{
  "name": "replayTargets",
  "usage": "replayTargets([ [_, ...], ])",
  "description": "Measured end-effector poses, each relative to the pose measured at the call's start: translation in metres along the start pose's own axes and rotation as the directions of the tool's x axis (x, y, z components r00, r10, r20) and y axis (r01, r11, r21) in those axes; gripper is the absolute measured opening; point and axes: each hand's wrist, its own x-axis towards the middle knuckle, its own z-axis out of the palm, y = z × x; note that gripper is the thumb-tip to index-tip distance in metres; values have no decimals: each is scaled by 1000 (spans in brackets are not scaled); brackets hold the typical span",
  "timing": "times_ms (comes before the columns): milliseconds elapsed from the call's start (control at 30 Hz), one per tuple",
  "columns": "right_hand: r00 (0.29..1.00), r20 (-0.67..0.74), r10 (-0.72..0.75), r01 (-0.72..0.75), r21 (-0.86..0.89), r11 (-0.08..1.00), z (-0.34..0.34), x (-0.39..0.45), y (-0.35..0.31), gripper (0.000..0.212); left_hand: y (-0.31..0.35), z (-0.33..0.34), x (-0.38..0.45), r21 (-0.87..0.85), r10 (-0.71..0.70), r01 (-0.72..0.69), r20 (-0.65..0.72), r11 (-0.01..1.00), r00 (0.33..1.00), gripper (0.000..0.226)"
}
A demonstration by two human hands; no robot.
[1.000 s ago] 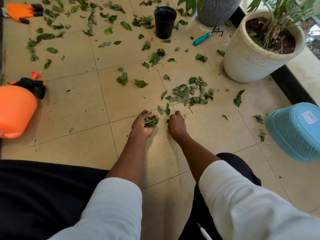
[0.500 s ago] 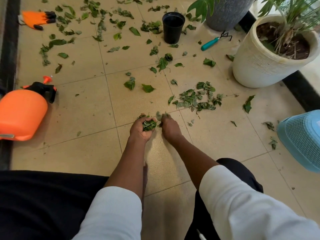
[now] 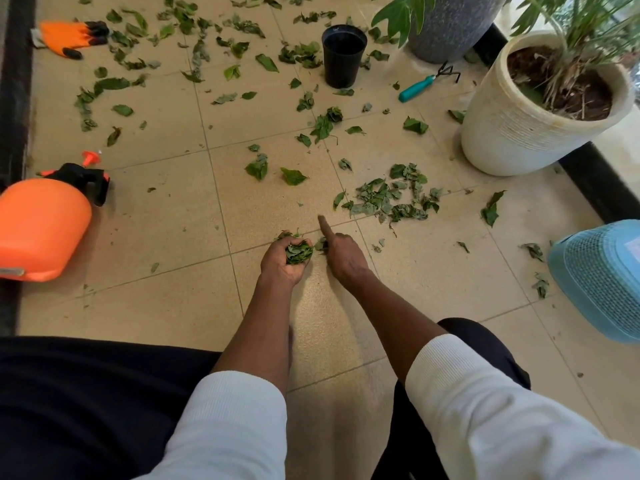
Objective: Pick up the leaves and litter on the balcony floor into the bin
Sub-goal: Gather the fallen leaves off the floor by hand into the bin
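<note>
Head view: a handful of crumpled green leaves [image 3: 298, 251] is held cupped in the left hand [image 3: 282, 259], fingers curled around it, low over the beige tiled balcony floor [image 3: 166, 209]; the hand appears to be used as a holding pouch so that gathering can go on without a trip to the bin for each leaf. The right hand [image 3: 343, 252] is kept just beside it, index finger stretched forward over the tiles and the other fingers curled, a small leaf seemingly pinched beneath them, though that cannot be told for certain. The nearest loose cluster of green leaves [image 3: 391, 199] is seen ahead and to the right of that grip, near but not touched, and more leaves are scattered well beyond. The light blue perforated plastic bin [image 3: 602, 282] is set at the right edge, apart from both hands. An orange pressure sprayer [image 3: 41, 226], an orange work glove [image 3: 67, 36], a black plastic pot [image 3: 343, 57], a teal-handled hand rake [image 3: 424, 84] and a white ribbed planter [image 3: 526, 129] are left around the floor
</note>
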Motion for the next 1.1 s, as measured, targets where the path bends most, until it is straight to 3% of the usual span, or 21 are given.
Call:
replayTargets([
  [100,997,72,-34,44,-148,988,3,5,-3,29,1,-1,2,-4,3,-3,-5,1000,1000,24],
  [167,998,62,-11,22,-174,984,10,1,-2,17,0,-1,2,12,0,0,-1,1000,1000,23],
  [433,998,-26,-54,50,-142,989,1,-18,12,20,-11,6,-1,12,-12,12,12,1000,1000,24],
  [500,989,-108,99,-98,13,995,-11,-17,17,20,-18,10,-4,9,-30,30,18,1000,999,22],
  [600,894,-191,404,-343,289,894,-35,-13,42,27,-26,14,-8,13,-50,49,23,999,998,21],
  [733,811,-178,557,-473,361,804,-52,-15,74,14,-31,16,-11,12,-51,51,23,999,998,22],
  [800,860,-95,502,-454,309,836,-49,-19,70,14,-32,15,-10,13,-43,43,23,999,999,23],
  [933,962,-24,273,-267,138,954,-35,-36,38,21,-37,15,-9,35,-42,41,25,999,999,21],
  [1100,999,48,21,-18,-64,998,-10,-58,20,21,-44,13,-9,66,-52,52,11,996,999,22],
])
